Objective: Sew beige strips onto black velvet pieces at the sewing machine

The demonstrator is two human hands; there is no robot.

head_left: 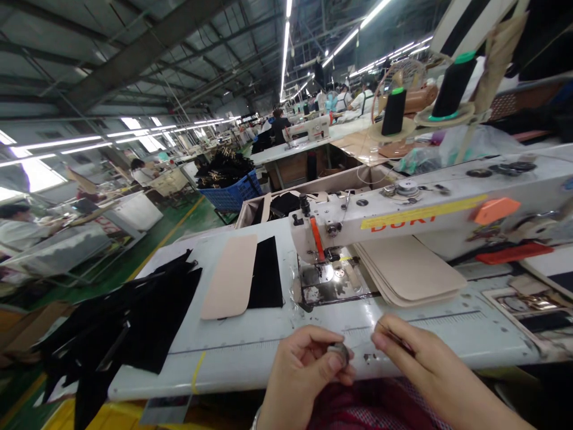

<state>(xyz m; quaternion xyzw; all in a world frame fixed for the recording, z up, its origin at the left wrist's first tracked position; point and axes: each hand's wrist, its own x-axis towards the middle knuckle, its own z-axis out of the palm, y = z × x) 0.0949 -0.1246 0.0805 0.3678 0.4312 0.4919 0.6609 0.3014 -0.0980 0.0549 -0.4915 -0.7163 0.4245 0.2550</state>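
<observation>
My left hand (308,370) grips a small round grey metal bobbin case (339,352) between thumb and fingers, above the table's front edge. To its right, my right hand (407,352) is closed in a pinch; what its fingertips hold is too fine to make out. Beyond both hands stands the white sewing machine (421,191), with its needle area over a shiny metal plate (331,280). A stack of beige panels with rounded corners (403,269) lies under the machine arm. Left of the needle, one beige panel (230,275) partly covers a black fabric piece (267,275).
Black fabric pieces (129,316) hang over the table's left end. Black thread cones (394,112) stand behind the machine. A blue crate (235,191) of dark pieces sits by the aisle. An orange clip-like piece (496,210) is on the machine arm. Other people work farther off.
</observation>
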